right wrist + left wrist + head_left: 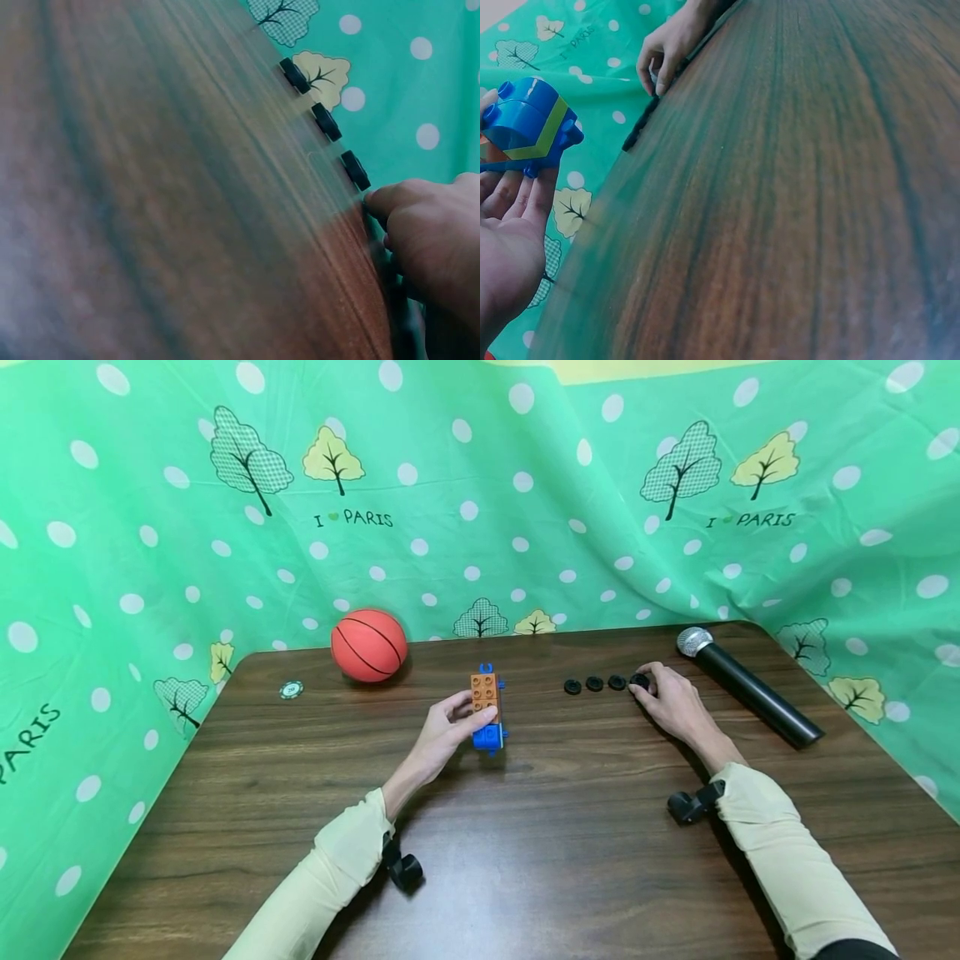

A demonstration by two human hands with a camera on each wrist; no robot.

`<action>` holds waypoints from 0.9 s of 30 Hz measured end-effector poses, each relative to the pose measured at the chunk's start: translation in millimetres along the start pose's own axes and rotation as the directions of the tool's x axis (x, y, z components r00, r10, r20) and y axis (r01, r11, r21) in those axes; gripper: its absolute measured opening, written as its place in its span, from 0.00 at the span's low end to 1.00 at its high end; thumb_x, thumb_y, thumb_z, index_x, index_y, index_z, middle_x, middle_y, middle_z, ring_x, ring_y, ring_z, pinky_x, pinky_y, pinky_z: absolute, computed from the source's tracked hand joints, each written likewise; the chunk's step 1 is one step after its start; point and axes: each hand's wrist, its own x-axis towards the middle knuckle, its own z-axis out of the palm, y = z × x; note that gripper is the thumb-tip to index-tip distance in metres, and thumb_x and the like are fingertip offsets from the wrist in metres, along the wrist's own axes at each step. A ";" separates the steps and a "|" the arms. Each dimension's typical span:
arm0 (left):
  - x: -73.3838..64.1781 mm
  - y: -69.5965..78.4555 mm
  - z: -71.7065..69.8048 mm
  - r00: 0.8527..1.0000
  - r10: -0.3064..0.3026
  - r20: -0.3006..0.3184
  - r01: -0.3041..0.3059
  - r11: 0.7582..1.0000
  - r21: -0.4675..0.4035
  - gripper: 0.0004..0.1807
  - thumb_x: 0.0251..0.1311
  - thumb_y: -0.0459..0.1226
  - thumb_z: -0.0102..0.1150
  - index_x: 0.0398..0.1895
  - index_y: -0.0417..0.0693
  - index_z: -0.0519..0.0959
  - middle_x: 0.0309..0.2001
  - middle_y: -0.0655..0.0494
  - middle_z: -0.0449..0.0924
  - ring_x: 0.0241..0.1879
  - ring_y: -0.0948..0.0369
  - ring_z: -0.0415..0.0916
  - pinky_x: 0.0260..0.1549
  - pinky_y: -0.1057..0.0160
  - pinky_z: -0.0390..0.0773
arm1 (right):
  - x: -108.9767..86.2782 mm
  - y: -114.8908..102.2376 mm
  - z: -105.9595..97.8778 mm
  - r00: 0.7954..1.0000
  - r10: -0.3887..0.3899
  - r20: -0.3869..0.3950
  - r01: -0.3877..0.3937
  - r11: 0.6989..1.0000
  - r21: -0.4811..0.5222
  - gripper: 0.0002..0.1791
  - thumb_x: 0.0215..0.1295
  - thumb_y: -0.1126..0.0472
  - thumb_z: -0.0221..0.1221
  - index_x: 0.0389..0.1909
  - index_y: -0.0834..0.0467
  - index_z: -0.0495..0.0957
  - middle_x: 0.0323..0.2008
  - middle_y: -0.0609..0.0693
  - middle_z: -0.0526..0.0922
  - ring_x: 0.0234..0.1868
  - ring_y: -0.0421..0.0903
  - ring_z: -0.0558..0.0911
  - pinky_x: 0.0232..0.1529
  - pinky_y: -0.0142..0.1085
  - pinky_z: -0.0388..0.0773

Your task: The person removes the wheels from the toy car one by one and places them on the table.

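My left hand (441,735) holds a toy vehicle body (484,685) of building bricks between thumb and fingers, held above the table. Its bricks are orange with studs at the far part and blue at the near part; small blue pegs stick out on its right side. The left wrist view shows the rounded blue brick (526,112) with a yellow-green strip. Over at the right, my right hand (678,706) pinches a small black toy wheel (639,680) on the table, mostly covered by the fingers in the right wrist view. Three more black wheels (595,683) lie in a row to its left.
A black microphone (757,689) with a silver head lies right of my right hand. At the back left sit a red ball (369,645) and a poker chip (292,690). The wooden table (540,860) ends at a green patterned curtain (480,552).
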 end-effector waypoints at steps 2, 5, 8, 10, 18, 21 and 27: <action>-0.5 -0.2 -0.4 1.000 -0.003 -0.003 0.003 1.000 0.001 0.26 0.68 0.36 0.63 0.65 0.32 0.75 0.51 0.41 0.84 0.48 0.60 0.83 0.51 0.62 0.80 | 1.0 -0.8 -0.2 1.000 0.005 0.009 -0.005 1.000 -0.001 0.14 0.73 0.63 0.62 0.52 0.69 0.76 0.30 0.58 0.76 0.30 0.54 0.75 0.32 0.49 0.69; -1.1 -0.4 -0.8 1.000 -0.007 -0.003 0.007 1.000 0.004 0.26 0.68 0.36 0.63 0.65 0.32 0.75 0.52 0.42 0.84 0.48 0.59 0.82 0.51 0.62 0.80 | 2.6 -1.3 -0.3 0.999 0.021 0.032 -0.021 1.000 -0.006 0.15 0.74 0.62 0.62 0.52 0.69 0.77 0.30 0.57 0.75 0.30 0.55 0.75 0.32 0.49 0.69; -1.6 0.0 -0.6 1.000 -0.009 -0.002 0.009 1.000 0.006 0.26 0.69 0.36 0.63 0.66 0.32 0.75 0.52 0.41 0.84 0.48 0.59 0.83 0.51 0.62 0.80 | 3.8 -1.8 -1.0 0.998 0.042 0.055 -0.041 0.999 -0.012 0.16 0.74 0.61 0.61 0.53 0.69 0.77 0.30 0.57 0.75 0.30 0.54 0.74 0.32 0.49 0.68; -1.8 -0.2 -0.9 1.000 -0.009 -0.003 0.009 1.000 0.011 0.25 0.68 0.35 0.62 0.66 0.32 0.75 0.52 0.41 0.84 0.48 0.59 0.83 0.51 0.62 0.80 | 4.3 -1.8 -1.4 0.996 0.051 0.069 -0.050 0.999 -0.014 0.16 0.75 0.61 0.61 0.54 0.69 0.77 0.30 0.57 0.75 0.30 0.54 0.74 0.32 0.49 0.68; -2.9 -1.2 -3.6 1.000 -0.010 -0.001 0.010 1.000 0.023 0.26 0.68 0.37 0.63 0.66 0.32 0.75 0.52 0.41 0.84 0.49 0.59 0.82 0.52 0.62 0.80 | 3.2 -3.0 -3.4 0.995 0.056 0.084 -0.056 0.998 0.001 0.19 0.75 0.60 0.61 0.57 0.70 0.75 0.30 0.56 0.75 0.29 0.53 0.73 0.33 0.49 0.68; -2.8 -1.2 -3.9 1.000 -0.013 0.000 0.013 1.000 0.028 0.27 0.67 0.39 0.64 0.66 0.33 0.75 0.52 0.41 0.84 0.50 0.58 0.82 0.52 0.61 0.79 | 1.1 -4.8 -6.2 0.996 0.057 0.066 -0.058 0.998 0.016 0.21 0.75 0.59 0.61 0.58 0.71 0.74 0.30 0.56 0.76 0.29 0.53 0.74 0.34 0.50 0.69; -3.6 1.4 -4.6 1.000 -0.020 0.006 0.020 0.999 0.035 0.27 0.67 0.39 0.64 0.66 0.33 0.75 0.53 0.41 0.84 0.50 0.58 0.82 0.51 0.62 0.79 | -4.3 -17.8 -10.4 1.000 -0.008 -0.016 0.009 0.998 0.055 0.15 0.77 0.59 0.57 0.54 0.67 0.76 0.32 0.55 0.76 0.31 0.51 0.74 0.35 0.48 0.70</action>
